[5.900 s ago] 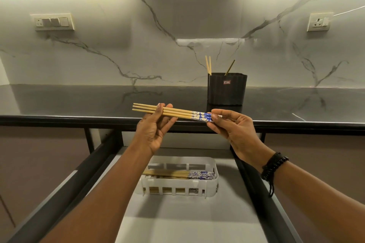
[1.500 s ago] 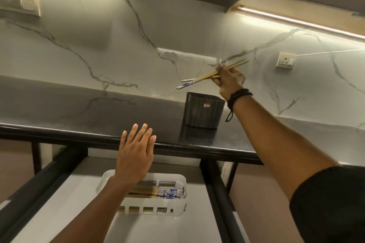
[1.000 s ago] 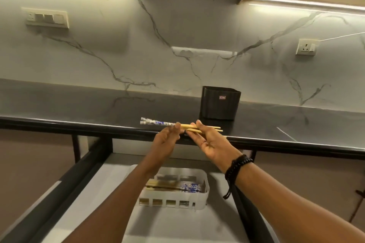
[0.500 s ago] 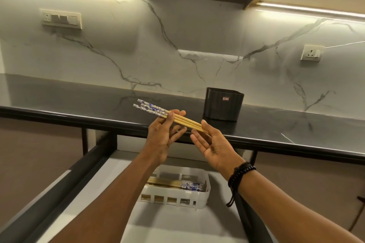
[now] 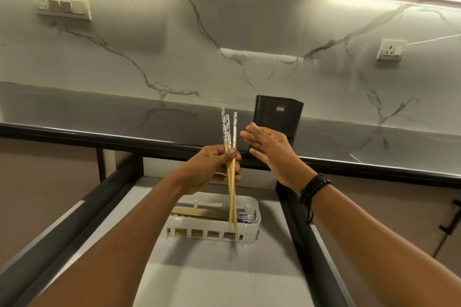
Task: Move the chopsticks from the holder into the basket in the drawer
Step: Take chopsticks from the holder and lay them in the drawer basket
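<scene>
The left hand [image 5: 212, 169] grips three chopsticks [image 5: 227, 129] near upright, with the blue-and-white patterned ends up and the bare tips over the right end of one white basket [image 5: 257, 219]. The right hand [image 5: 272, 149] is just beside them, fingers straight, holding nothing. One black holder [image 5: 278, 122] stands behind on the countertop [image 5: 374, 142]; its small red label [image 5: 280, 108] is unreadable. More chopsticks [image 5: 199, 212] lie in the basket in the open drawer [image 5: 224, 281]; their count cannot be told.

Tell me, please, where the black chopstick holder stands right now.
The black chopstick holder stands on the dark countertop near the marble wall, slightly right of centre in the head view, just behind the right hand.
</scene>
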`<state>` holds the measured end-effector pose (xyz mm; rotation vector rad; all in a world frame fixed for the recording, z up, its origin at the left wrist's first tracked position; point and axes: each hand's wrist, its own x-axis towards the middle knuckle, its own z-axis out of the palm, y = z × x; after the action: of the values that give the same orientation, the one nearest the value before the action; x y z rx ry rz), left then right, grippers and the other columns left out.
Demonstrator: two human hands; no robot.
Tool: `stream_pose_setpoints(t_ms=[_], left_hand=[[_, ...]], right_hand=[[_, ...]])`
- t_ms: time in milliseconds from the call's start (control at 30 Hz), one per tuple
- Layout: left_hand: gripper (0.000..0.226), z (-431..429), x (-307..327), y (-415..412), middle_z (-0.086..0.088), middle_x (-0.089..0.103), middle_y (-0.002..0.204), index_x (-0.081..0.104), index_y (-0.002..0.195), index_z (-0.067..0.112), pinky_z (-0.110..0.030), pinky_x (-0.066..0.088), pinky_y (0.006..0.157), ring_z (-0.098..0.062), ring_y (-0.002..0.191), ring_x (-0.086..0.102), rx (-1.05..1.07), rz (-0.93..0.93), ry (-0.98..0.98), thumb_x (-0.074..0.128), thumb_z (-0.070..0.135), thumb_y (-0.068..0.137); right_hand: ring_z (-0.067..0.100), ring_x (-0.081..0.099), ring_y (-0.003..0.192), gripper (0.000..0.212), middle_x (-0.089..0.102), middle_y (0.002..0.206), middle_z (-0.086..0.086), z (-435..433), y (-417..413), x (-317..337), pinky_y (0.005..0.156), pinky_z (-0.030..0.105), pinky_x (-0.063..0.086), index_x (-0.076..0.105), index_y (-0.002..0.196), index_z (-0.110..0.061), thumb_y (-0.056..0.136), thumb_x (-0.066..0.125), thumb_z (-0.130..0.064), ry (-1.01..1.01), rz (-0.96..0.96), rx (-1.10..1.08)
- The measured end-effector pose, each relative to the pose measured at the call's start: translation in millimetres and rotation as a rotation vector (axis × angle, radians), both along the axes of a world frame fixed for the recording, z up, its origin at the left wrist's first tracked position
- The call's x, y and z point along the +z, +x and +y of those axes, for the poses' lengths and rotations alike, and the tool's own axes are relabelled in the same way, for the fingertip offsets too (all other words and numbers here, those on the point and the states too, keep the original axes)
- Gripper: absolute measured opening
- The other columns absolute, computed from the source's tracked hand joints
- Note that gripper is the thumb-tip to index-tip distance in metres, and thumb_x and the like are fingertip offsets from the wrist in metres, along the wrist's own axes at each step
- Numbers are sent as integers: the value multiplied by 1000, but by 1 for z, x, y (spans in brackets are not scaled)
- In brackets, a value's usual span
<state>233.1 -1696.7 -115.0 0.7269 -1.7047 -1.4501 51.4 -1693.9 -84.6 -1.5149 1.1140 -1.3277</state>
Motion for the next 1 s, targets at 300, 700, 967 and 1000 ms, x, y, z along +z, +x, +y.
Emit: stream_pose_setpoints(t_ms=[300,700,967,1000], left_hand=[[27,3,-1,-1,-10,68,90,66,97,13,-36,54,80,-25,85,68,-244,-165,130,45,29,98],[21,-5,-13,-18,1,63,77,61,90,15,-15,46,58,-7,68,60,712,-161,-457,61,36,89],[48,11,-8,-37,-11,74,96,68,103,8,-36,60,64,-24,86,72,299,68,111,48,50,92],[46,11,-7,-39,-9,72,104,67,107,11,-38,60,70,-22,94,70,306,106,141,48,49,92]], right_hand=[[17,73,101,25,76,108,4,5,-4,-3,77,22,58,65,114,-11,93,64,-23,90,-5,272],[20,72,100,16,72,111,15,6,-10,1,73,26,61,64,104,-11,88,67,-11,-6,-363,-16],[18,72,99,15,75,102,7,0,-11,-1,87,34,59,62,104,-13,90,64,-11,-38,-684,-25],[19,71,102,14,75,101,6,-1,-10,-2,87,34,59,61,105,-12,91,63,-10,-30,-719,-15]])
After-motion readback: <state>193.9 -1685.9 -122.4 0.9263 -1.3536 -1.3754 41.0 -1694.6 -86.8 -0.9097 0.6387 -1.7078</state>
